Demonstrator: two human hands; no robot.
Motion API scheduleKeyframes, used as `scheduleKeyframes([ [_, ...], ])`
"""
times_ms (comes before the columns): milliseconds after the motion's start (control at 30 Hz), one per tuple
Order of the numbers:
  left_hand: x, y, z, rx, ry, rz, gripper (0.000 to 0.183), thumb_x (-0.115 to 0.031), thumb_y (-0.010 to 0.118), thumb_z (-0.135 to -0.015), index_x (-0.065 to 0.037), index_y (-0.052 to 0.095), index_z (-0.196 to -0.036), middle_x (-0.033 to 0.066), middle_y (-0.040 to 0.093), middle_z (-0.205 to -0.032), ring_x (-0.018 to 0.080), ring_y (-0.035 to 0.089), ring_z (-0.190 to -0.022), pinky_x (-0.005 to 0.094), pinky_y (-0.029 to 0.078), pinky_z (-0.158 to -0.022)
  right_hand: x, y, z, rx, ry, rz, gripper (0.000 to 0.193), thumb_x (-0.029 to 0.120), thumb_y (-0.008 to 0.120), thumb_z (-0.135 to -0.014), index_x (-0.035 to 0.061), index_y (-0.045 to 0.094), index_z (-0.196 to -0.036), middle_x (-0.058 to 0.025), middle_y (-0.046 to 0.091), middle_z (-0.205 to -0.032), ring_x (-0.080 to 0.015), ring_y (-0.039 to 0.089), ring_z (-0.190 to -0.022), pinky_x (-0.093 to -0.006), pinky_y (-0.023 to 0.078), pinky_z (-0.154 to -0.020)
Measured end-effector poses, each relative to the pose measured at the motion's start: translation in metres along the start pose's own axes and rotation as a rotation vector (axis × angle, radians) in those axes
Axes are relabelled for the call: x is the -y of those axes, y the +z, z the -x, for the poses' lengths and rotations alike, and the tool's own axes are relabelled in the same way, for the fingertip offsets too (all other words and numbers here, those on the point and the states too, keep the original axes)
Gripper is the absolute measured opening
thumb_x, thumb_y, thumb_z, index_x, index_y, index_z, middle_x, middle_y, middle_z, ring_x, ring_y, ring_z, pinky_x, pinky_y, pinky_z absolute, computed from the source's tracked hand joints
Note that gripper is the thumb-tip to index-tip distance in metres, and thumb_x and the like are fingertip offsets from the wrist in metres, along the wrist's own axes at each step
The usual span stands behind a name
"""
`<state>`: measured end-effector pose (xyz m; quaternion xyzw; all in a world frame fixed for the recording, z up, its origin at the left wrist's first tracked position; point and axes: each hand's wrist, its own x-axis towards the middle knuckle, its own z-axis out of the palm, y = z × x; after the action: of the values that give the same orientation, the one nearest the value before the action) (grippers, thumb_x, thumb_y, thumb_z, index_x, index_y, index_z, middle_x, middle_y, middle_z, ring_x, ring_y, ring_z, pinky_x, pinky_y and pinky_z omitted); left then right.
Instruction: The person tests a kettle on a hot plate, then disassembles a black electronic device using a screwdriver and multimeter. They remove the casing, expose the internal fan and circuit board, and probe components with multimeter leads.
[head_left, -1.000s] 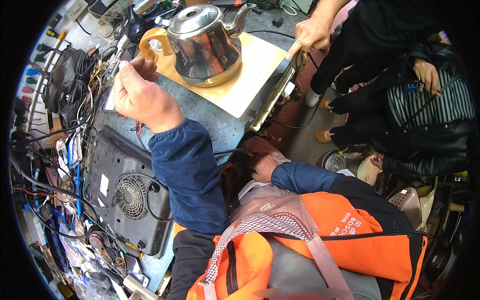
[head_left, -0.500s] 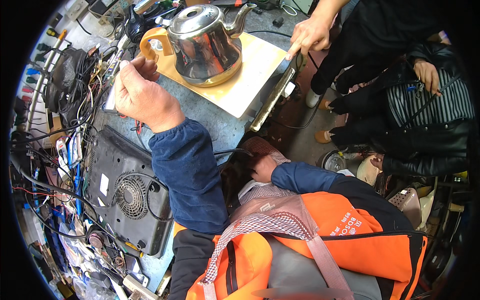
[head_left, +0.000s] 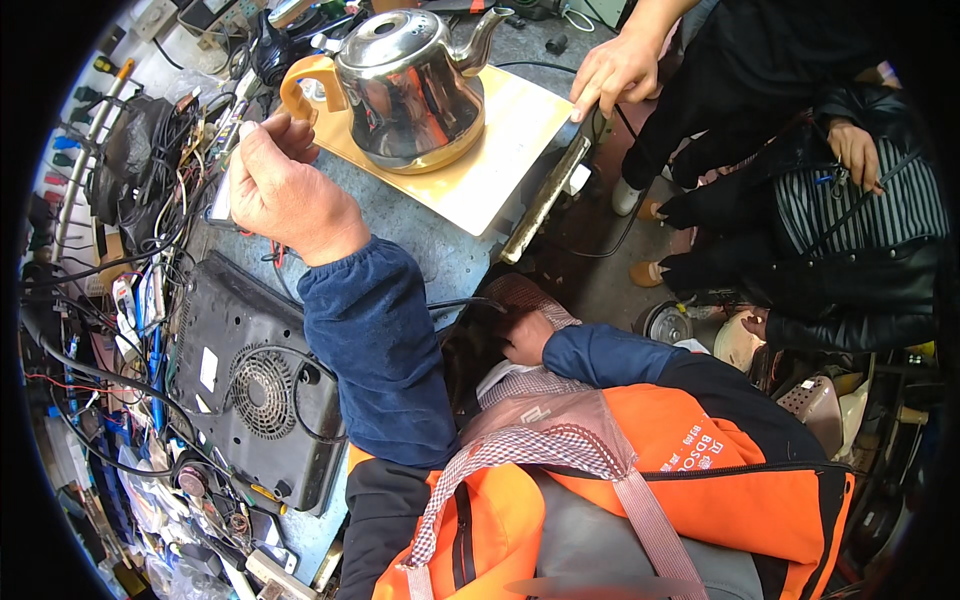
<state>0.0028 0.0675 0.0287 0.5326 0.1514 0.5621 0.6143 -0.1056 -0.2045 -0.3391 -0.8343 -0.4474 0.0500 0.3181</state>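
- Closest to the camera is the orange vest (head_left: pixel 700 470) with a checked strap across it. There's a small patch of white lettering on the right chest, too warped by the lens to matter.
- The right hand (head_left: pixel 527 335) sits tucked low against the body at the desk (head_left: pixel 430 245) edge, beside a checked cuff. Can't tell if its fingers are curled around anything, they're mostly hidden.
- On the desk to the left is a black appliance (head_left: pixel 255 375) lying with its underside up, so the round fan grille (head_left: pixel 262 392) and a small white rectangular label (head_left: pixel 208 370) face the camera. My guess is it's flipped that way to get at the bottom.
- The left hand (head_left: pixel 285 190) is raised over the desk just past that appliance, fingers pinched narrow on something small and pale near the tangle of wires (head_left: pixel 150 180). It's too tiny to name, but a pinch like that suits a fine part.
- Further out, a shiny steel kettle (head_left: pixel 410 85) with a yellow handle stands upright on a pale flat base (head_left: pixel 490 160), which overhangs the desk edge a bit.
- Someone else's hand (head_left: pixel 615 75) rests on the far corner of that base, probably steadying it.
- Far left edge: a rack of tools with coloured handles (head_left: pixel 75 130), blurry.
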Motion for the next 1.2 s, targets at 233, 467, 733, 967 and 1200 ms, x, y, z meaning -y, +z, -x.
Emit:
scheduleKeyframes([
  [233,-0.001,0.0,0.001,0.0,0.006,-0.017,0.04,-0.028,0.059,-0.114,0.001,0.079,-0.096,0.0087,0.078,-0.081,0.0148,0.074,-0.074,0.0283,0.055,-0.067,0.0,-0.001,0.0,0.03,0.013,-0.012,0.037,0.02,0.075,-0.076,0.0105,0.084,-0.11,-0.0181,0.079,-0.101,-0.0424,0.075,-0.092,-0.0528,0.063,-0.078],
  [467,-0.001,0.001,0.001,0.002,0.01,-0.009,0.038,-0.027,0.059,-0.114,0.001,0.078,-0.096,0.0091,0.078,-0.082,0.0154,0.074,-0.074,0.0283,0.055,-0.066,-0.002,0.001,0.001,0.046,0.029,-0.014,0.034,0.02,0.075,-0.076,0.0099,0.083,-0.107,-0.0175,0.079,-0.102,-0.0422,0.075,-0.092,-0.0525,0.063,-0.078],
  [733,0.0,0.0,0.0,0.015,0.004,-0.001,0.036,-0.025,0.059,-0.113,0.001,0.077,-0.097,0.0092,0.078,-0.083,0.016,0.074,-0.073,0.0285,0.056,-0.065,-0.001,0.0,0.0,0.056,0.038,0.015,0.036,0.022,0.076,-0.075,0.0095,0.084,-0.107,-0.0197,0.079,-0.101,-0.0426,0.075,-0.093,-0.0533,0.063,-0.078],
  [967,0.002,-0.001,-0.001,0.022,0.005,0.002,0.04,-0.028,0.058,-0.114,0.002,0.078,-0.095,0.0093,0.077,-0.08,0.0146,0.071,-0.07,0.0284,0.055,-0.066,0.004,-0.007,-0.001,0.055,0.045,0.017,0.036,0.021,0.076,-0.075,0.0099,0.083,-0.108,-0.0195,0.078,-0.1,-0.043,0.075,-0.091,-0.0531,0.063,-0.077],
  [1200,0.006,-0.001,-0.002,0.024,-0.015,-0.014,0.037,-0.026,0.058,-0.113,0.003,0.077,-0.098,0.0104,0.077,-0.083,0.017,0.071,-0.07,0.0297,0.056,-0.065,0.007,-0.011,-0.003,0.021,0.023,-0.029,0.034,0.021,0.075,-0.076,0.0092,0.082,-0.108,-0.0187,0.078,-0.1,-0.0426,0.075,-0.091,-0.053,0.063,-0.078],
])
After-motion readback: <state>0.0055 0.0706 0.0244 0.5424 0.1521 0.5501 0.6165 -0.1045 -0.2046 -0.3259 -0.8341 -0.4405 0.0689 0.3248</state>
